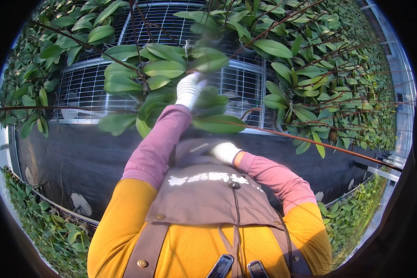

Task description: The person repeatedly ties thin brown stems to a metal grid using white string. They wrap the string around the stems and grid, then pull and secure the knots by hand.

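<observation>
My left hand (189,91), in a white striped glove, reaches in among broad-leaved orchid plants (165,68). Its fingertips are close to the base of a leaf, and whether they grip anything cannot be made out. At my waist is my right hand (226,153), in a similar glove, against the front of the brown apron (194,201). The fingers of that hand are hidden. A reddish-brown flower stalk (316,141) slants across the view to the right, above my right forearm.
The plants stand over a metal wire-mesh bench (243,83). Dense orchid foliage (333,69) with long stalks spreads on the right, and more leaves (55,41) fill the left. Dark sheeting (73,156) lies below the bench edge. Behind me runs another row of plants (52,222).
</observation>
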Tool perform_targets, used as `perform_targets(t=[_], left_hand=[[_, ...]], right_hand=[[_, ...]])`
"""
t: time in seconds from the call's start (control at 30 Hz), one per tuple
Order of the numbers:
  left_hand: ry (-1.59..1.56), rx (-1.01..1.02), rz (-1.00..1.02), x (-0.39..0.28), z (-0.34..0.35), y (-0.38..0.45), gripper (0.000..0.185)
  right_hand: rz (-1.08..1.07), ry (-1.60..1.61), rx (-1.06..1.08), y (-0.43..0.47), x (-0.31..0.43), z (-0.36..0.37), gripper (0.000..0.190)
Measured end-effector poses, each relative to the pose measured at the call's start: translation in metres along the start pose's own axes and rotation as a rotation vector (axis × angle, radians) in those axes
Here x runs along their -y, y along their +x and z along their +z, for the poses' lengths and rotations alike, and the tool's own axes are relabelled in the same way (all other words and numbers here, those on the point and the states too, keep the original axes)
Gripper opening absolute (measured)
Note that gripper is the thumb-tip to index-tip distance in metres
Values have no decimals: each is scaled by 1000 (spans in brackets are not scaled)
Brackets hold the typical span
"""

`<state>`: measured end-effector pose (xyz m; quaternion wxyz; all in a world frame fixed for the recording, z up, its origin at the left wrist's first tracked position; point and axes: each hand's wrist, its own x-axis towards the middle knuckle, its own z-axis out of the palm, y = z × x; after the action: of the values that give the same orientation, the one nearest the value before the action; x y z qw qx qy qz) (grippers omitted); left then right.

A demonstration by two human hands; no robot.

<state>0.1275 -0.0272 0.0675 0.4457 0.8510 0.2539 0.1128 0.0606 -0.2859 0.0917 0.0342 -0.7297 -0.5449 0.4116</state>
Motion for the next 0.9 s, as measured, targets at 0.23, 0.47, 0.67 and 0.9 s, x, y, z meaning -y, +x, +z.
perform_targets(t=[0.23, 0.47, 0.67, 0.9], left_hand=[[4, 2, 38, 3, -2, -1, 28], [153, -91, 48, -9, -4, -3, 28], [228, -64, 19, -25, -5, -1, 28], [222, 42, -28, -29, -11, 1, 38]], right_hand=[[-52, 68, -77, -22, 27, -48, 25], [38, 590, -551, -37, 13, -106, 26], [338, 760, -580, 47, -49, -170, 26], [174, 49, -548, 72, -50, -212, 31]])
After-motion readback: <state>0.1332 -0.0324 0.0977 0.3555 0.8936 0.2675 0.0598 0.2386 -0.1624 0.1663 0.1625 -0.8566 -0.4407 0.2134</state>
